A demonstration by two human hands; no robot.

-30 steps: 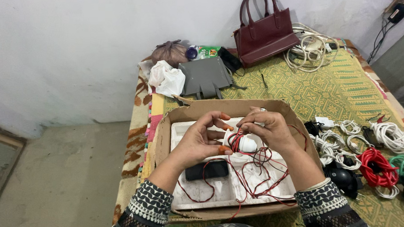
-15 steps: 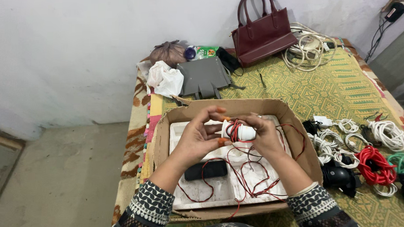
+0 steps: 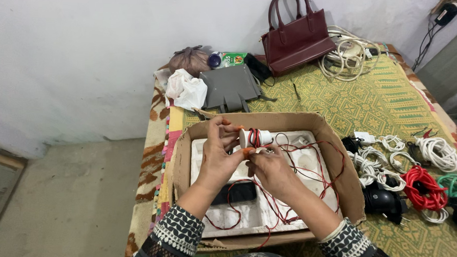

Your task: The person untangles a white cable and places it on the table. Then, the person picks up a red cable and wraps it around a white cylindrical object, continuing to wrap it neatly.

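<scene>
The left hand (image 3: 218, 158) pinches the white holder (image 3: 255, 138); the right hand (image 3: 270, 168) grips its red wire (image 3: 288, 163) below. Even tension keeps the turns tidy.

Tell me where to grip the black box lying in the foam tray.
Take the black box across its narrow width, from above. It lies flat in the foam tray, its long sides exposed. Red wire crosses its right end, so grip nearer the left end, below the left hand.

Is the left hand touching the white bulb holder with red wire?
Touching: the head view shows the left hand pinching the white bulb holder at its end.
</scene>
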